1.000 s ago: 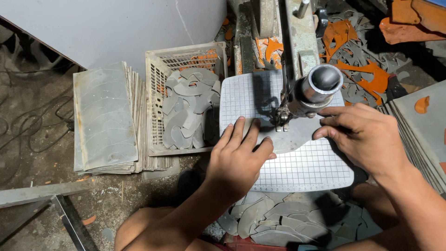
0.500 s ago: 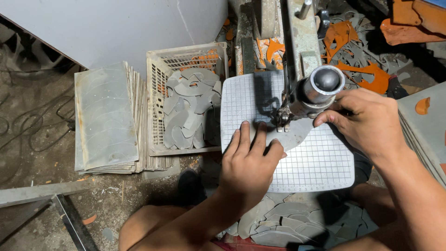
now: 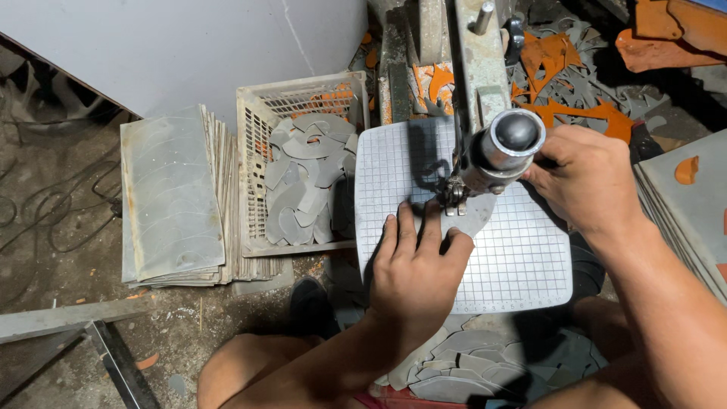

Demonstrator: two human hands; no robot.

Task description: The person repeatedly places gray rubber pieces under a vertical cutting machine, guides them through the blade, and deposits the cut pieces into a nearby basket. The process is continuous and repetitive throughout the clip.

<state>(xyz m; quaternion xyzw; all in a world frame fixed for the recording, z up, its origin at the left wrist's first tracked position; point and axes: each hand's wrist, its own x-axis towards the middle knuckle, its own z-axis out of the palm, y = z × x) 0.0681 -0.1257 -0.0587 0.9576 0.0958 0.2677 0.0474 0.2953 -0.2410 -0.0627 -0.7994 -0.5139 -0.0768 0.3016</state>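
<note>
Supporting surface: a white gridded work plate (image 3: 522,257), fixed beneath the head of the cutting machine (image 3: 500,151). Lying flat on the plate, directly under the machine head, is one grey cut piece (image 3: 473,220). The rest rests on a dirty concrete floor (image 3: 68,227). Left of the plate stands a white plastic crate (image 3: 250,167) filled with grey cut shapes. Left of the crate lies a stack of grey sheets (image 3: 170,197). Below the plate is a heap of grey offcuts (image 3: 469,363). Behind the plate, orange and grey scraps (image 3: 568,98) are scattered.
</note>
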